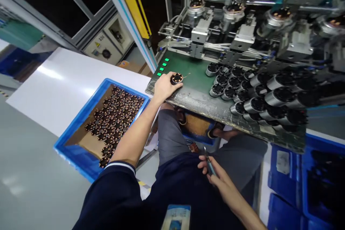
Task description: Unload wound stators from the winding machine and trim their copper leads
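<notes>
My left hand (166,88) is closed round a small motor stator (176,78) with copper windings and a black top, at the left end of the green bench (188,93). A thin wire end sticks out from the stator to the right. Low over my lap, my right hand (212,170) grips a pair of small pliers or snips (208,161), its tip pointing up and away from me. To the right on the bench stand several silver motor cans (229,92) with black tops, packed in rows.
A blue crate (78,124) of copper-wound stators lies on the white table (61,75) at my left. Behind the bench is a machine (242,39) with several clamped parts. Green lit buttons (161,69) sit at the bench's left end. More blue crates (285,183) stand at my right.
</notes>
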### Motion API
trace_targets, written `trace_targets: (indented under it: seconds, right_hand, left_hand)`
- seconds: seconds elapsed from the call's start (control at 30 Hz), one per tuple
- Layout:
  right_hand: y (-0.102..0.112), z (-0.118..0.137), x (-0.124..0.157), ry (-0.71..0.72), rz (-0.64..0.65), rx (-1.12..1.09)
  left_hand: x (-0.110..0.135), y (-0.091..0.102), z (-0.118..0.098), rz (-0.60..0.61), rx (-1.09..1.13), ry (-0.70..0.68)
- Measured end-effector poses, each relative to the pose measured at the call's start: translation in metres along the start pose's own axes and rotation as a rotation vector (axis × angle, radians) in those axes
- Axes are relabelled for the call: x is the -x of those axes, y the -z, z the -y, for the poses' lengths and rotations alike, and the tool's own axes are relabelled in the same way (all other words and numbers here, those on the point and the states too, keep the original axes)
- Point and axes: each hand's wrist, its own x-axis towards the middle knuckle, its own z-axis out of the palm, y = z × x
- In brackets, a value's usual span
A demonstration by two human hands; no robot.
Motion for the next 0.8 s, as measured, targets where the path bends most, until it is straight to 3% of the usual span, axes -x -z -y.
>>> trace_targets:
  seconds: [0.07,0.13,0.23,0.3,0.4,0.47,0.6,0.8]
  right_hand:
    - [0.003,-0.009,0.005,-0.025,-0.049,-0.028]
    - [0.006,-0.014,0.008,-0.038,-0.071,-0.036]
    - [0.009,-0.007,0.013,0.031,-0.087,0.062]
    - [0.011,0.007,0.017,0.149,-0.118,0.194]
    - [0.012,0.038,0.022,0.359,-0.182,0.359]
    - [0.012,0.059,0.023,0.463,-0.204,0.423]
    - [0.012,0.085,0.023,0.571,-0.183,0.493]
    - [0.013,0.081,0.019,0.571,-0.167,0.481]
  left_hand:
    - [0.002,0.005,-0.001,-0.005,-0.054,-0.029]
    - [0.019,0.009,-0.009,-0.051,-0.025,-0.096]
    - [0.069,0.013,-0.033,-0.100,0.164,-0.288]
    - [0.111,0.016,-0.053,-0.053,0.338,-0.393]
    - [0.167,0.021,-0.079,-0.002,0.564,-0.416]
    - [0.193,0.024,-0.090,-0.041,0.623,-0.393]
    - [0.218,0.034,-0.101,-0.120,0.525,-0.369]
    - [0.231,0.041,-0.099,-0.068,0.377,-0.381]
